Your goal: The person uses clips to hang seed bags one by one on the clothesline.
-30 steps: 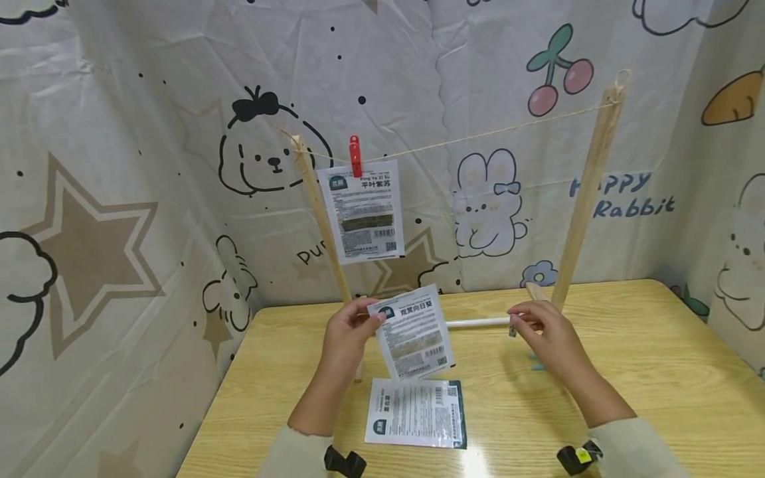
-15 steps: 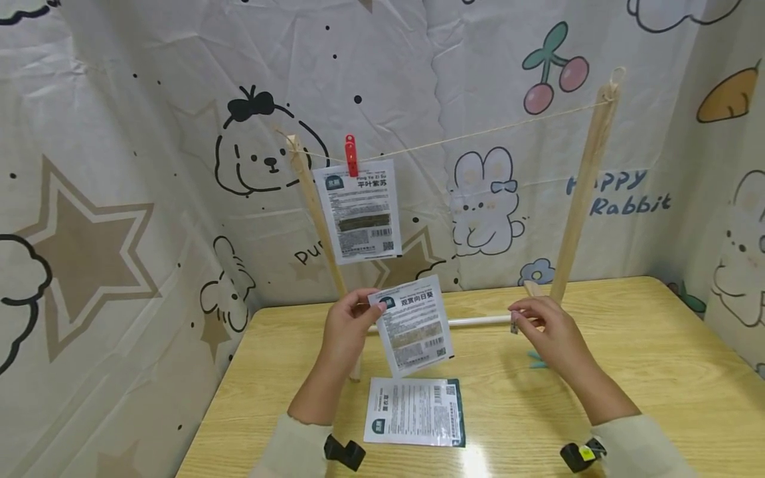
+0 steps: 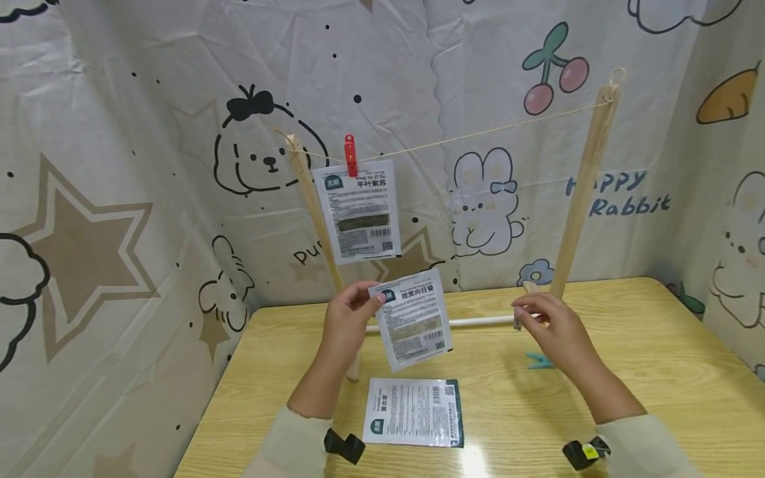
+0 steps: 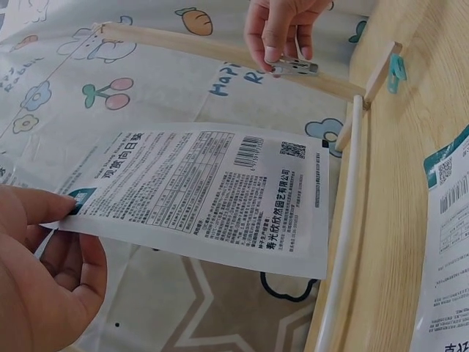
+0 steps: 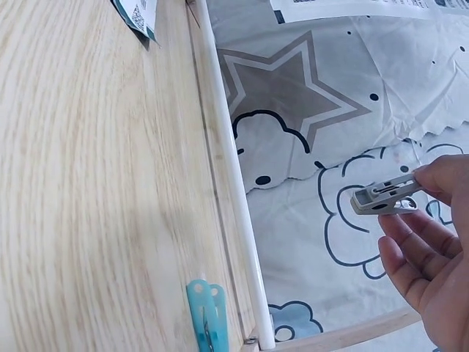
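One packet (image 3: pixel 415 324) is pinched at its upper left corner by the left hand (image 3: pixel 346 322); one gray clip (image 5: pixel 385 194) is pinched by the right hand (image 3: pixel 554 326), well to the packet's right. Packet's long axis slightly off upright; string (image 3: pixel 478 135) above both. Three packets counted: held, hung packet (image 3: pixel 360 199) under red clip (image 3: pixel 350 156), flat packet (image 3: pixel 412 411) on desk (image 3: pixel 281 372). Three clips, including teal clip (image 3: pixel 540 361) on desk.

Your head view is softly lit, with white glare on the desk (image 3: pixel 490 405) at the bottom and a faint shadow beside your right hand (image 3: pixel 552 328). Fine print on the held packet (image 3: pixel 414 320) blurs there; your left wrist view shows it sharper.
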Demonstrator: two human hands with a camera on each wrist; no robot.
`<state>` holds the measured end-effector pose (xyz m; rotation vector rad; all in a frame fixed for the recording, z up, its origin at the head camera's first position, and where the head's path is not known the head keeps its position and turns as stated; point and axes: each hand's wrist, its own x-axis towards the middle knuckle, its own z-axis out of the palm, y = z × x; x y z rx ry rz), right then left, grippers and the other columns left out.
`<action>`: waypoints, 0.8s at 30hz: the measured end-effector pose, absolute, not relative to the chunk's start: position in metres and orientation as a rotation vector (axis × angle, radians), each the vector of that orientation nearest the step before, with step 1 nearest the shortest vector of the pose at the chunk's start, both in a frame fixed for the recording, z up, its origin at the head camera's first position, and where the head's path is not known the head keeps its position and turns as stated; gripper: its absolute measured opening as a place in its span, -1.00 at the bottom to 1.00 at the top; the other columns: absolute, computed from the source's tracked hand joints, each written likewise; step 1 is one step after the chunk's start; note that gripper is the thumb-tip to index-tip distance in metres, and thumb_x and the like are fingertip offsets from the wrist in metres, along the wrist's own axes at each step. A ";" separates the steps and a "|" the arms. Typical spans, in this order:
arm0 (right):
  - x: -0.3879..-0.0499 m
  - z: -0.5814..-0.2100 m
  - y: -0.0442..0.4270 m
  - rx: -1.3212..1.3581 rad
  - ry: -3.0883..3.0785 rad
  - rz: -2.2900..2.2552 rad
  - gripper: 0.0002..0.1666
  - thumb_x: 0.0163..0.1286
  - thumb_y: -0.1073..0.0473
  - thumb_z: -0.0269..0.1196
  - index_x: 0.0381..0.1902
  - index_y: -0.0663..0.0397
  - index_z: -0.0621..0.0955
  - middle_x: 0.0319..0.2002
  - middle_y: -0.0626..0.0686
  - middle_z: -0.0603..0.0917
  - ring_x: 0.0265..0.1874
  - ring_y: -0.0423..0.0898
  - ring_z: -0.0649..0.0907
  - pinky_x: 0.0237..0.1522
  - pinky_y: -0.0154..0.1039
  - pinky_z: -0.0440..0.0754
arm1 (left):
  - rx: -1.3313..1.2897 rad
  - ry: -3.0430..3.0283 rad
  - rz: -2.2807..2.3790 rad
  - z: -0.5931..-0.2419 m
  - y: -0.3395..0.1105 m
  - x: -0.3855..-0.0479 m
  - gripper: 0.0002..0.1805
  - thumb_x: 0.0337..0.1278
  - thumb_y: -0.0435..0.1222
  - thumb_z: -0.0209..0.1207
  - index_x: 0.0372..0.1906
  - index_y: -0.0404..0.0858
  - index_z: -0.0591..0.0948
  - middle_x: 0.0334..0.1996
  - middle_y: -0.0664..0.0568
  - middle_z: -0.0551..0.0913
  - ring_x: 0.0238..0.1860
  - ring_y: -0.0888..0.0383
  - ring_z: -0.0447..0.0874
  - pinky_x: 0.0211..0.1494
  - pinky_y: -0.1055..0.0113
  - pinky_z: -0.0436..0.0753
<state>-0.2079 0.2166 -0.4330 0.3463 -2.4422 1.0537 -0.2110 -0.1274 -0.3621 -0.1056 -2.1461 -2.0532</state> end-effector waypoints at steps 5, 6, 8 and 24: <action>-0.206 -0.427 0.221 0.340 -2.437 1.068 -0.79 0.51 0.15 0.21 -0.01 0.08 0.69 0.06 0.11 0.65 -0.20 -0.63 0.46 -0.17 -0.69 0.46 | -0.115 -2.152 -2.050 -0.364 -0.126 -0.212 -0.77 0.23 -0.41 0.31 -0.03 -0.32 0.68 -0.26 0.08 0.65 -0.23 0.21 0.57 -0.14 0.42 0.62; -0.206 -0.426 0.221 0.334 -2.442 1.064 -0.78 0.52 0.14 0.21 0.00 0.08 0.68 0.05 0.10 0.65 -0.20 -0.63 0.46 -0.16 -0.69 0.45 | -0.112 -2.159 -2.044 -0.364 -0.126 -0.213 -0.77 0.23 -0.41 0.30 -0.02 -0.31 0.69 -0.25 0.07 0.65 -0.23 0.21 0.57 -0.14 0.42 0.62; -0.206 -0.425 0.223 0.325 -2.445 1.058 -0.78 0.53 0.12 0.20 0.00 0.07 0.68 0.03 0.09 0.65 -0.20 -0.65 0.45 -0.16 -0.70 0.44 | -0.103 -2.172 -2.037 -0.365 -0.126 -0.214 -0.78 0.25 -0.40 0.29 -0.01 -0.30 0.69 -0.23 0.03 0.66 -0.22 0.20 0.56 -0.16 0.43 0.61; -0.208 -0.415 0.226 0.360 -2.395 1.055 -0.79 0.49 0.18 0.24 0.00 0.11 0.69 -0.05 0.08 0.64 -0.20 -0.65 0.44 -0.14 -0.75 0.42 | -0.138 -2.184 -1.986 -0.354 -0.126 -0.215 -0.77 0.27 -0.40 0.23 0.00 -0.26 0.70 -0.21 0.03 0.66 -0.23 0.20 0.54 -0.18 0.46 0.58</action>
